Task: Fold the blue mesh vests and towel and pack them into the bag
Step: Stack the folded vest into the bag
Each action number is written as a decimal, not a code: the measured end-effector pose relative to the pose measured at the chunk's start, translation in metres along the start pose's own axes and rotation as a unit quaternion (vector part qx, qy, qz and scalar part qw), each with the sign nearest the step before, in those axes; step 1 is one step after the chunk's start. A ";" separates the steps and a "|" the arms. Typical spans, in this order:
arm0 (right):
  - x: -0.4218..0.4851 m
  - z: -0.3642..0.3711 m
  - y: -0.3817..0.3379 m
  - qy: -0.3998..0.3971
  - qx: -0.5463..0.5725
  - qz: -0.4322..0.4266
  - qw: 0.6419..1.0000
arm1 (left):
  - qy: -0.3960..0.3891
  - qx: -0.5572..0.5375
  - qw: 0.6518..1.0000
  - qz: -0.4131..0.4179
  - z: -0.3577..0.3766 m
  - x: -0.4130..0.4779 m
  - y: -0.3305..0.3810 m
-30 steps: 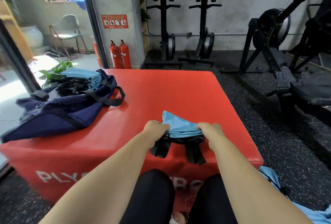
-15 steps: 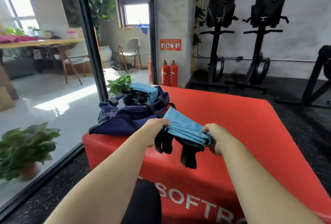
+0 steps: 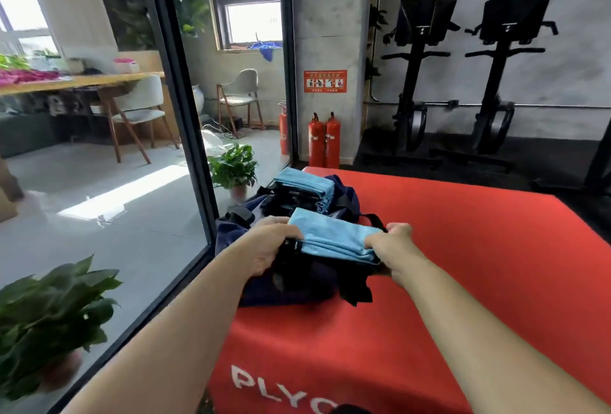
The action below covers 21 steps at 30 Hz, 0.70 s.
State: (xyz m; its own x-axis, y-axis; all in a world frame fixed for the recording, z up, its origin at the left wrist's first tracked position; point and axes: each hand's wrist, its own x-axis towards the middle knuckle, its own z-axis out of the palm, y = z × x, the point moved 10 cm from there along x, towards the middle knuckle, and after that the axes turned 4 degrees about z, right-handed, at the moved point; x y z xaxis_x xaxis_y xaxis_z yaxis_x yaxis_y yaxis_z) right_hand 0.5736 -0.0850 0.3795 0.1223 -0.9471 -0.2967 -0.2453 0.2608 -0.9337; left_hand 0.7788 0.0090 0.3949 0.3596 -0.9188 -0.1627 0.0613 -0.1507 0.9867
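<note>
Folded vest (image 3: pixel 334 240) is just above the near end of the bag (image 3: pixel 228 235), held level betw. both hands. L hand (image 3: pixel 272 246) has its grip clenched on the vest's left end, and R hand (image 3: pixel 391 245) is grasping the right end, fingers curled round it. Vest is light-blue mesh w/ a fine pitted weave, folded into a flat oblong several layers thick. Black straps (image 3: pixel 357 291) dangle from its underside over the bag's near edge. Prob. v. light and limp w/ no stiffness of its own, so the fold likely keeps only while both ends are pinched thru all layers. Best hold is at the short ends, not the middle, or it'd sag & open. Mesh shouldn't slip, but the straps could snag on the bag's handle (image 3: pixel 375 219). Bag is navy soft fabric, slumped, mouth open, w/ black webbing. At the bag's far end a stack (image 3: pixel 304 182) of the same blue cloth already lies in, edges squared. Can't tell if the towel is in that stack. Bag rests on a red padded bench (image 3: pixel 479 265) w/ a smooth top, which spreads out right of the bag.
</note>
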 end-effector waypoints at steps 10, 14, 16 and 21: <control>0.101 0.133 -0.080 -0.022 0.123 0.021 0.992 | 0.146 0.217 0.960 0.100 -0.125 0.120 0.075; 0.137 0.187 -0.050 -0.088 0.021 0.009 0.996 | 0.122 0.292 0.947 0.055 -0.144 0.158 0.037; 0.147 0.181 -0.043 -0.049 -0.118 -0.057 0.990 | 0.091 0.331 0.938 0.037 -0.136 0.175 0.008; 0.154 0.177 -0.041 -0.036 -0.419 -0.139 0.897 | 0.049 0.351 0.935 0.013 -0.113 0.208 -0.023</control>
State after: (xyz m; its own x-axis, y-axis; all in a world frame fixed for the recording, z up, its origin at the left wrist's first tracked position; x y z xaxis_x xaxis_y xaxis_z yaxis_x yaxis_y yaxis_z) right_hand 0.7727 -0.2088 0.3365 0.3455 -0.9311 -0.1167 -0.8280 -0.2440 -0.5048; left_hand 0.9570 -0.1372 0.3377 0.4383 -0.8928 -0.1044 -0.5618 -0.3628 0.7435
